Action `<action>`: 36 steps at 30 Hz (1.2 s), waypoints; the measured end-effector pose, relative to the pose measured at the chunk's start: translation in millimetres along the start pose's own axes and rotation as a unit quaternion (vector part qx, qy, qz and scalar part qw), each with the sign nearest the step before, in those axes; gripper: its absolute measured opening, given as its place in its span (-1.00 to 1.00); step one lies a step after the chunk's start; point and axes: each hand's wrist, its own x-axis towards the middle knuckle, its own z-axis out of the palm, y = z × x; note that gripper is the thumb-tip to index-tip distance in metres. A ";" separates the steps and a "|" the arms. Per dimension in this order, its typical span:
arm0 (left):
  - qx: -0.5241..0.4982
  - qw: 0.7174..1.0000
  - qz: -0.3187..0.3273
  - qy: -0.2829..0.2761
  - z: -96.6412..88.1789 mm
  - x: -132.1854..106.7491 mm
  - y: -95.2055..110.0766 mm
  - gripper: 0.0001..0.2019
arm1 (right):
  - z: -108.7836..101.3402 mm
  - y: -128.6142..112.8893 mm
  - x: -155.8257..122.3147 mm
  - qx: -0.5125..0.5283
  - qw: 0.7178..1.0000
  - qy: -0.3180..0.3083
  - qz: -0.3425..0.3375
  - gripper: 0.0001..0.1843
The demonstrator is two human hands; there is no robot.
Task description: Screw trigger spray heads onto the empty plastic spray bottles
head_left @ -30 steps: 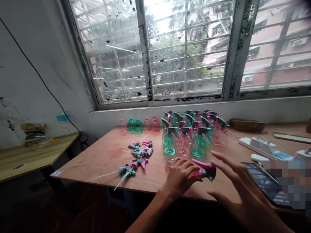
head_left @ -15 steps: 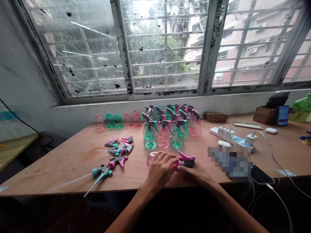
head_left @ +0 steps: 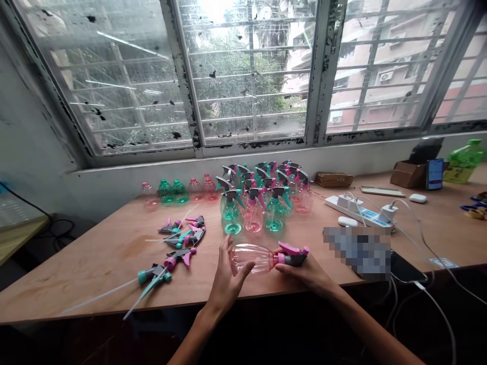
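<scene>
A clear pink spray bottle (head_left: 254, 257) lies on its side above the table's front part, with its neck to the right. My right hand (head_left: 310, 274) is closed around its grey and pink trigger head (head_left: 294, 255). At the base end, my left hand (head_left: 225, 274) cups the bottle, its thumb across the near side and its fingers at the base, partly hidden. Just behind stand several green and pink bottles with trigger heads, among them a green spray bottle (head_left: 232, 218). Loose trigger heads (head_left: 178, 257) with thin tubes lie to the left.
Several headless bottles (head_left: 165, 191) line the back left of the wooden table (head_left: 114, 263). To the right are a power strip (head_left: 359, 213) with chargers and cables, a black phone (head_left: 407, 266), a blurred patch, a white case (head_left: 418, 198) and a cardboard box (head_left: 409, 175). Windows rise behind.
My left hand has moved from over the bottle to its base end, its thumb and fingers spread wider, so the bottle's body now shows. My right hand stays on the trigger head. The view has shifted slightly.
</scene>
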 end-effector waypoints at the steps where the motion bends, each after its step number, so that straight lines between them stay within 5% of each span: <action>1: -0.028 0.998 -0.037 -0.033 -2.3 0.6 -3.1 -0.22 | 0.3 0.1 -0.3 -0.001 1.000 0.006 -0.001 -0.49; 6: -0.088 0.983 -0.072 -0.147 -12.9 4.2 -6.1 -0.24 | 0.7 5.1 -1.0 0.068 0.997 0.043 0.008 -0.54; 15: -0.105 0.986 -0.028 -0.130 -12.5 2.3 -14.7 -0.10 | 3.1 8.6 0.7 0.074 0.996 0.029 0.038 -0.50; 24: -0.153 0.974 -0.087 -0.144 -13.2 -2.0 -9.0 0.28 | 6.5 11.5 -0.4 0.114 0.993 0.009 0.043 -0.48; 30: -0.210 0.959 -0.118 -0.150 -19.5 2.4 -5.8 0.04 | 2.7 16.3 -0.9 0.094 0.995 0.017 0.016 -0.53; 36: -0.279 0.928 -0.126 -0.214 -19.2 2.8 -12.0 0.04 | 1.0 10.2 -1.5 0.095 0.995 0.016 -0.007 -0.57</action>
